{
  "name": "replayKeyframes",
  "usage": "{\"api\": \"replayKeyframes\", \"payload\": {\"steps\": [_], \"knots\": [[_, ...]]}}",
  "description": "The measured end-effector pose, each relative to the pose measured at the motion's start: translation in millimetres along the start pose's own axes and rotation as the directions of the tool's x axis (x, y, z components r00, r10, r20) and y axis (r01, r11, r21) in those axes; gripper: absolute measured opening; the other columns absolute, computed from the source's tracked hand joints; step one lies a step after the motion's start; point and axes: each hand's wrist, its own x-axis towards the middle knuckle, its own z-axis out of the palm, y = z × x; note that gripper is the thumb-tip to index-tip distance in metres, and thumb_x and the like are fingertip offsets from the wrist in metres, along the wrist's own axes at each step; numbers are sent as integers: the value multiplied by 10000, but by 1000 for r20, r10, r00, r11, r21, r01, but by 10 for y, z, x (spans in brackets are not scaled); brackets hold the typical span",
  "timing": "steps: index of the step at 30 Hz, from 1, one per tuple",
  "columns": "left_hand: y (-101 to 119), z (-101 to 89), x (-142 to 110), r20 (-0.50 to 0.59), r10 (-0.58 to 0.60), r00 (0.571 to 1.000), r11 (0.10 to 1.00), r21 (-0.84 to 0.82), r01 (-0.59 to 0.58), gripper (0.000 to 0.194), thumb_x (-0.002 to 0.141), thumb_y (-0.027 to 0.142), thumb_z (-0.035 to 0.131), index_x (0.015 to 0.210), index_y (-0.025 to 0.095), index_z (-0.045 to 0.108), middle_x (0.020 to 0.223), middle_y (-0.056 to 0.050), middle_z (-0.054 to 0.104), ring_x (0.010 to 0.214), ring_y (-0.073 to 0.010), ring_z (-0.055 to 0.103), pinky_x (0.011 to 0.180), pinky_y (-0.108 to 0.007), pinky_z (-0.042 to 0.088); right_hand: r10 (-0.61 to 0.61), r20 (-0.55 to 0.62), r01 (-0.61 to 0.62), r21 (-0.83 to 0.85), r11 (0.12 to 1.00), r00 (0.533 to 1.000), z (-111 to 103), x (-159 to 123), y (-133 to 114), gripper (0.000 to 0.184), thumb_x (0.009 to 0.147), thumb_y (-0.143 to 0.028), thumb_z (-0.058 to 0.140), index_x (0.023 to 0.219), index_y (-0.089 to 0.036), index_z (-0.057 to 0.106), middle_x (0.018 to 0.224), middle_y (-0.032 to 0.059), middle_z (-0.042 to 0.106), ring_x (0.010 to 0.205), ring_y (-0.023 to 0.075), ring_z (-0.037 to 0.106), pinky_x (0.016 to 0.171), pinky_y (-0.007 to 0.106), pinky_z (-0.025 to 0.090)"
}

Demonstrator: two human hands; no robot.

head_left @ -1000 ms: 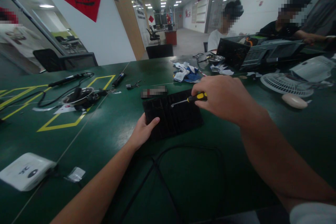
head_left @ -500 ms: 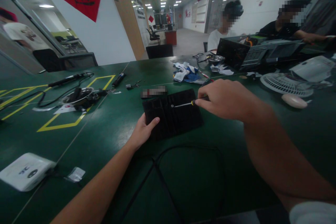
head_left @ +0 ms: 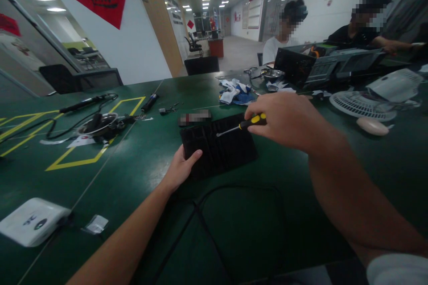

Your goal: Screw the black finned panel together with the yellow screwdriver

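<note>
A flat black rectangular panel point(head_left: 220, 149) lies on the green table point(head_left: 140, 173) in front of me. My left hand point(head_left: 182, 167) grips its near left corner, thumb on top. My right hand point(head_left: 287, 120) is closed round a screwdriver point(head_left: 245, 124) with a black and yellow handle. The metal tip points left and rests over the middle of the panel's top.
A black cable point(head_left: 214, 213) loops on the table near me. A white box point(head_left: 31, 220) sits at the near left. Cables and a metal bowl point(head_left: 98, 124) lie inside yellow tape lines. Rags point(head_left: 236, 91), a white fan grille point(head_left: 361, 104) and opened electronics point(head_left: 321, 67) stand at the right, where two people sit.
My right hand turned the screwdriver, so the yellow of the handle hid and shows again. The tip stays at the same spot on the panel. My left hand has not moved.
</note>
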Motion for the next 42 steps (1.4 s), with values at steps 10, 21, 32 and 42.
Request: {"api": "replayKeyframes", "payload": {"steps": [10, 21, 32, 42], "knots": [[-4, 16, 4, 20, 12, 1000, 999, -37, -11, 598, 797, 493, 820, 1276, 190, 631, 1253, -121, 735, 1190, -344, 687, 1026, -543, 565, -16, -10, 16, -7, 1000, 1000, 22, 10, -47, 198, 872, -301, 676, 1031, -257, 785, 1083, 59, 772, 998, 300, 684, 730, 380, 437], [44, 29, -22, 7, -9, 1000, 1000, -22, 9, 579, 801, 490, 816, 1258, 186, 628, 1249, -122, 730, 1188, -346, 684, 1040, -557, 555, -42, -11, 42, -1, 999, 999, 54, 9, -46, 193, 872, -258, 651, 1023, -258, 773, 1070, 66, 749, 1024, 310, 670, 728, 389, 429], [25, 17, -14, -2, -2, 1000, 1000, -10, 2, 565, 805, 470, 810, 1258, 182, 630, 1248, -115, 733, 1181, -332, 690, 1032, -520, 559, 121, 202, -101, -107, 989, 972, 54, -2, -120, 365, 976, -408, 466, 1002, -214, 774, 980, 132, 771, 895, 326, 703, 713, 418, 457], [-9, 2, -1, 2, 3, 1000, 1000, -4, -3, 604, 799, 501, 815, 1272, 176, 628, 1247, -123, 730, 1163, -339, 689, 1020, -533, 558, 38, 205, -57, 86, 995, 978, -14, 5, 152, 276, 848, -393, 625, 1061, -236, 703, 901, 62, 729, 760, 225, 625, 636, 331, 344]]}}
